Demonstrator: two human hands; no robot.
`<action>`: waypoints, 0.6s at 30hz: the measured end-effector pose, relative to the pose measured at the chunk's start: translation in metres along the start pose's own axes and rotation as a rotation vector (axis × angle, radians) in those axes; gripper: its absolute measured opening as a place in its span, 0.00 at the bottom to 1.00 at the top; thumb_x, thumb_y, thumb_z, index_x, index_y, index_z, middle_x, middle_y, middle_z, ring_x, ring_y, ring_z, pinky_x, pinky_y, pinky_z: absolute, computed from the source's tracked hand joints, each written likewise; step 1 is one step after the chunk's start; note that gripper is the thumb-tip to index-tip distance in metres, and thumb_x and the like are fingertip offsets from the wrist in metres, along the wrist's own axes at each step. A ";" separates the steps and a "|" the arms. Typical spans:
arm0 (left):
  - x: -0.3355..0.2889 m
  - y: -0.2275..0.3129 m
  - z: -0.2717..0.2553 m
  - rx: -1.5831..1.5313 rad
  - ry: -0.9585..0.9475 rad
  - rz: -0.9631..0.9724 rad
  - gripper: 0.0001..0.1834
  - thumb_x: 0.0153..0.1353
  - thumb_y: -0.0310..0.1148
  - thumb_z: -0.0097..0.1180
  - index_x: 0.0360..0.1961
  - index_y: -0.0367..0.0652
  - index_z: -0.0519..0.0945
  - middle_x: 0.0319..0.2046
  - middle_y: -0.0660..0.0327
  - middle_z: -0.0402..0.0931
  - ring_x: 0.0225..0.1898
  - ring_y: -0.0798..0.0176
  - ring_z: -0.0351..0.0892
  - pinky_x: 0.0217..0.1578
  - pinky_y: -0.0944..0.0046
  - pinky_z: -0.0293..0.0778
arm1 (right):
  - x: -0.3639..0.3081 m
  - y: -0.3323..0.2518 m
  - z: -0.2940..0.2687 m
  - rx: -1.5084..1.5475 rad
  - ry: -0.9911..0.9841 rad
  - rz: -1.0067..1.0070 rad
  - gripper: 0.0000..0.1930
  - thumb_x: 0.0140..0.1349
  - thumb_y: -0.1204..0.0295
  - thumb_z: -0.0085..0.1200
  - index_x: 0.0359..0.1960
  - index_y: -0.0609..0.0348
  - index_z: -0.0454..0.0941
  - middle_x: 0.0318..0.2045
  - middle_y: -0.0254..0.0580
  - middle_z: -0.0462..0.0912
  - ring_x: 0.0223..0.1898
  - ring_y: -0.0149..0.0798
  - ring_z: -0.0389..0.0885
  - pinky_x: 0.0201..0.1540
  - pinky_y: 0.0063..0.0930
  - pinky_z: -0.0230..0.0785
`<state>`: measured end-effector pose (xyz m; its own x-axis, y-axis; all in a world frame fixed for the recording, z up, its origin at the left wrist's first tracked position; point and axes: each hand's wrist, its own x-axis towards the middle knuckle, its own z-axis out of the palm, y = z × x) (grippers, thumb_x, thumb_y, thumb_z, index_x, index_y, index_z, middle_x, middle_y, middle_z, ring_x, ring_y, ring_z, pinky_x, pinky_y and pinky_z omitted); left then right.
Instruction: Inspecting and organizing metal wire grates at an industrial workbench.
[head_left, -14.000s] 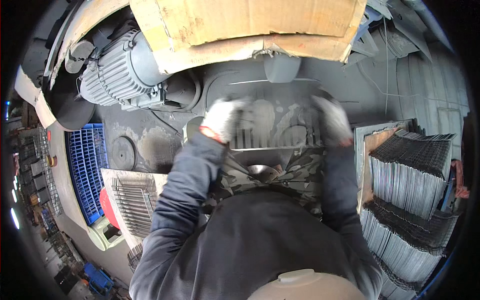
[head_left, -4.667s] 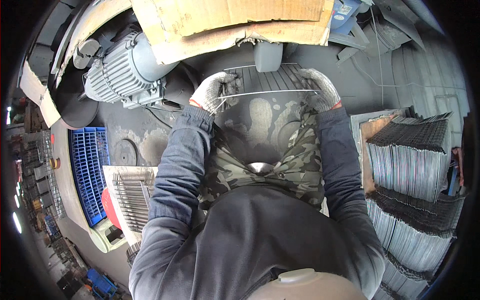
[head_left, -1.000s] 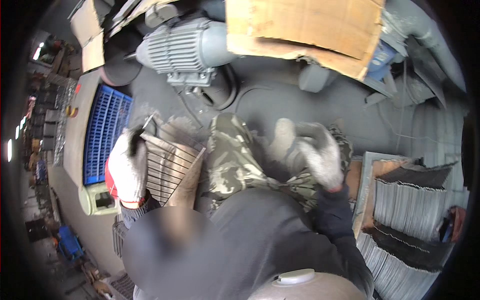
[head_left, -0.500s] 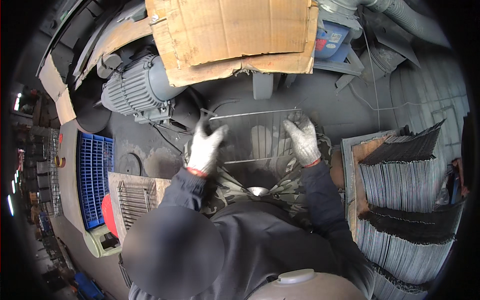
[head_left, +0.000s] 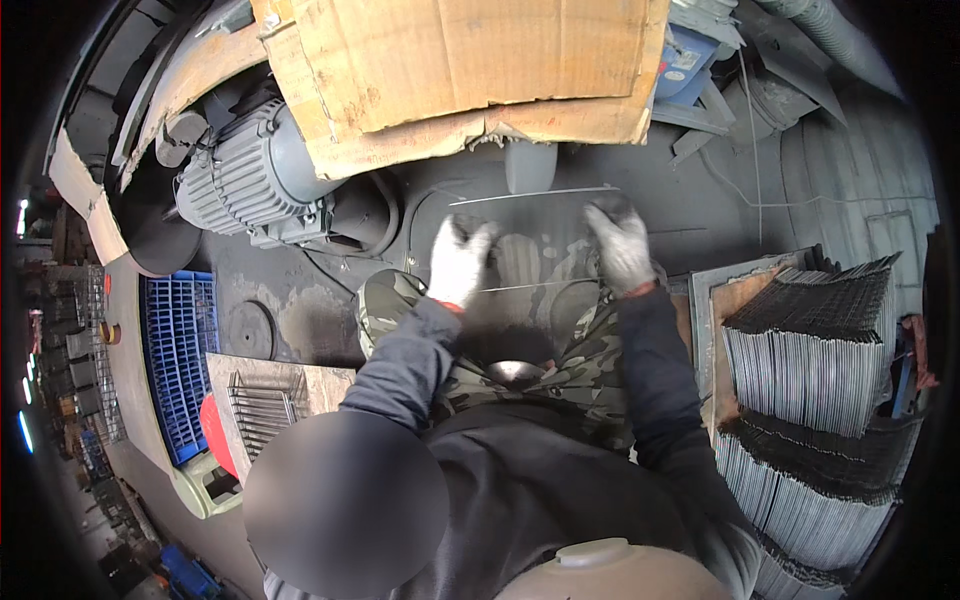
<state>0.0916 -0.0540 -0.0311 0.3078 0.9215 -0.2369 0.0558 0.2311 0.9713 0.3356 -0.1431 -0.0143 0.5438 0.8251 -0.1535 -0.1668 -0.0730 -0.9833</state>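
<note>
Between my hands is a thin rectangular metal wire frame, held out above the floor in front of my knees. Its far and near edges show as bright thin rods; the side edges are hard to make out. My left hand, in a whitish knit glove with darkened fingertips, is closed at the frame's left side. At the opposite side my right hand, gloved the same way, is closed on the frame too. Fine detail inside the frame is too faint to tell.
Ahead hangs a large cardboard sheet; a grey electric motor sits left of it. Stacks of dark-topped wire racks stand at my right. On the left are a blue plastic crate and a board with metal rods.
Both hands and the frame have shifted right and slightly away from me in the picture. My left fingers, spread before, are now more closed. The view has also shifted a little.
</note>
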 end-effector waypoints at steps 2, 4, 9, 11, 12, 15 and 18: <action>0.000 -0.015 -0.036 -0.050 0.054 0.005 0.10 0.71 0.32 0.65 0.44 0.40 0.76 0.29 0.62 0.80 0.28 0.68 0.79 0.28 0.64 0.76 | 0.000 0.017 0.034 -0.006 -0.051 0.023 0.07 0.71 0.75 0.63 0.48 0.56 0.82 0.40 0.30 0.85 0.39 0.28 0.79 0.46 0.26 0.74; 0.002 -0.015 -0.059 -0.086 0.066 0.002 0.09 0.71 0.31 0.64 0.44 0.40 0.76 0.30 0.61 0.80 0.28 0.68 0.79 0.28 0.65 0.77 | 0.000 0.041 0.058 -0.012 -0.065 -0.004 0.08 0.70 0.76 0.64 0.48 0.56 0.83 0.41 0.30 0.85 0.40 0.28 0.80 0.46 0.27 0.76; 0.012 0.010 -0.024 0.305 -0.032 0.020 0.11 0.71 0.30 0.65 0.45 0.37 0.76 0.32 0.61 0.82 0.29 0.68 0.80 0.31 0.65 0.77 | -0.013 0.006 0.013 0.031 0.003 -0.010 0.13 0.70 0.76 0.65 0.54 0.59 0.81 0.46 0.33 0.85 0.42 0.29 0.81 0.47 0.29 0.78; 0.013 0.000 0.015 0.009 -0.078 0.014 0.16 0.67 0.35 0.71 0.44 0.35 0.78 0.32 0.58 0.83 0.29 0.66 0.79 0.33 0.60 0.77 | -0.013 0.003 -0.017 0.147 0.110 0.048 0.12 0.70 0.78 0.63 0.53 0.60 0.81 0.44 0.34 0.85 0.42 0.30 0.82 0.46 0.28 0.77; 0.017 -0.006 0.025 -0.009 -0.084 0.035 0.17 0.67 0.35 0.71 0.44 0.35 0.78 0.32 0.57 0.83 0.29 0.65 0.79 0.33 0.60 0.77 | -0.009 -0.002 -0.025 0.068 0.104 0.060 0.12 0.70 0.78 0.62 0.53 0.60 0.80 0.44 0.34 0.85 0.42 0.30 0.82 0.46 0.29 0.77; 0.016 -0.018 0.009 0.034 -0.012 0.015 0.18 0.67 0.37 0.71 0.43 0.34 0.78 0.31 0.56 0.83 0.31 0.65 0.80 0.35 0.60 0.77 | -0.003 -0.001 -0.001 -0.016 0.065 0.045 0.10 0.71 0.77 0.61 0.52 0.60 0.81 0.43 0.35 0.86 0.41 0.31 0.81 0.45 0.30 0.77; 0.012 -0.033 -0.053 0.071 0.052 -0.091 0.16 0.68 0.36 0.69 0.44 0.35 0.78 0.29 0.57 0.83 0.27 0.66 0.80 0.28 0.63 0.77 | 0.017 0.045 0.020 -0.322 -0.081 0.003 0.07 0.72 0.70 0.64 0.42 0.62 0.86 0.35 0.35 0.87 0.35 0.30 0.81 0.40 0.28 0.75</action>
<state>0.0436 -0.0338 -0.0669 0.2489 0.9131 -0.3231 0.1493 0.2934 0.9443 0.3202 -0.1213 -0.0592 0.4743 0.8656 -0.1607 0.1071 -0.2379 -0.9654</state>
